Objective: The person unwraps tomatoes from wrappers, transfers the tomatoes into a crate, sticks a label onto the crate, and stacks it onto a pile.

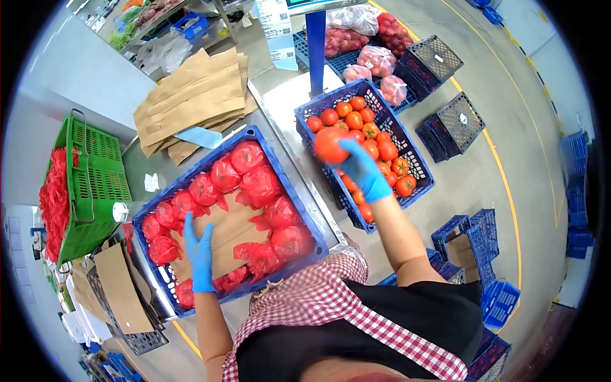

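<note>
Both of my hands wear blue gloves. My right hand (363, 170) grips a large red tomato (331, 145) and holds it above a blue crate (417, 167) of loose tomatoes (370, 132). My left hand (200, 248) hovers with fingers spread over another blue crate (318, 237), with nothing in it. Around the inside of that crate sit several tomatoes in red plastic bags (261, 184). Between the bagged tomatoes, brown cardboard (223, 239) shows on the crate's bottom.
Flat brown cardboard sheets (197, 95) lie behind the left crate. A green basket (98, 172) of red bags stands at the left. A blue post (316, 51) rises between the crates. Stacked crates (450, 124) and bagged produce (377, 60) occupy the floor at the right.
</note>
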A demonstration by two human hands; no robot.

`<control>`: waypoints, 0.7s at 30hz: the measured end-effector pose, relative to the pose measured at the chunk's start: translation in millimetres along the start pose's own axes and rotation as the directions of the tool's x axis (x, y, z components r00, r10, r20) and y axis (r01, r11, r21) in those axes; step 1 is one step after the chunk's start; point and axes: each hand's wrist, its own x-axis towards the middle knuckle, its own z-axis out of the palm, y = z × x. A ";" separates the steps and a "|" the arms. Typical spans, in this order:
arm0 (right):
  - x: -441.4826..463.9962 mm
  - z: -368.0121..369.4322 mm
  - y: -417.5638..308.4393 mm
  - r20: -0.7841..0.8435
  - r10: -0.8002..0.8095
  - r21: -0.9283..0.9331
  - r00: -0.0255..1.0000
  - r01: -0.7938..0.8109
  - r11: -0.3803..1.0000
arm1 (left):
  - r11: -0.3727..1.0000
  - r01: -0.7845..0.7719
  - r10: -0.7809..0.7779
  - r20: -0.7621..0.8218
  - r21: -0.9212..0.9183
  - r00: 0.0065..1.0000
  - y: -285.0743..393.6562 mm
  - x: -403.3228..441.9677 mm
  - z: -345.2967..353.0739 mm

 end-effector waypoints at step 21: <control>11.1 -154.4 51.0 -0.528 0.035 -0.270 0.849 -0.207 0.940 | 0.556 -0.130 0.302 -0.053 0.821 0.952 -26.5 75.1 1.5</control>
